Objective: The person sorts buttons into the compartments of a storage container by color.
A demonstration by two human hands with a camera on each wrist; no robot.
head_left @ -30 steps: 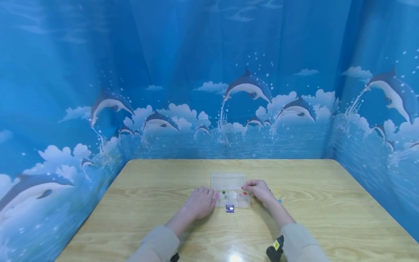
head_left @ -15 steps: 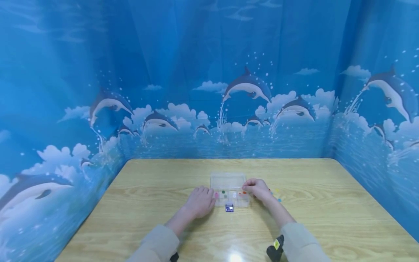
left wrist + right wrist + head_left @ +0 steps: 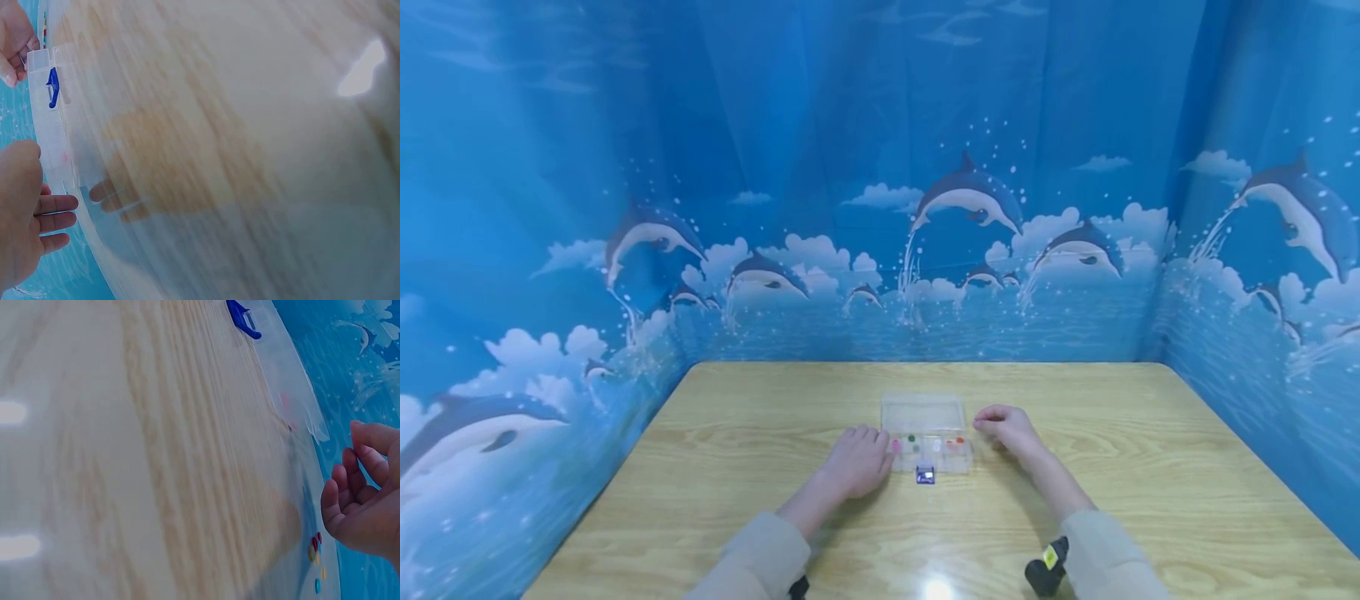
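Touching open box (image 3: 922, 414) toward far edge of worktop (image 3: 737, 433): left hand (image 3: 859, 461), fingers straight. Right hand (image 3: 1009, 433) alongside, half-curled, hold unclear.

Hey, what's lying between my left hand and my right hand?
A clear compartment box, lid open, lies between the left hand and right hand in the head view, with small coloured pieces inside and a blue latch at its front.

White glare marks the table (image 3: 865, 533); both wrist views look dim, hazy.

Pale sleeves (image 3: 1112, 552) are worn beside a black, yellow-marked device (image 3: 1042, 577).
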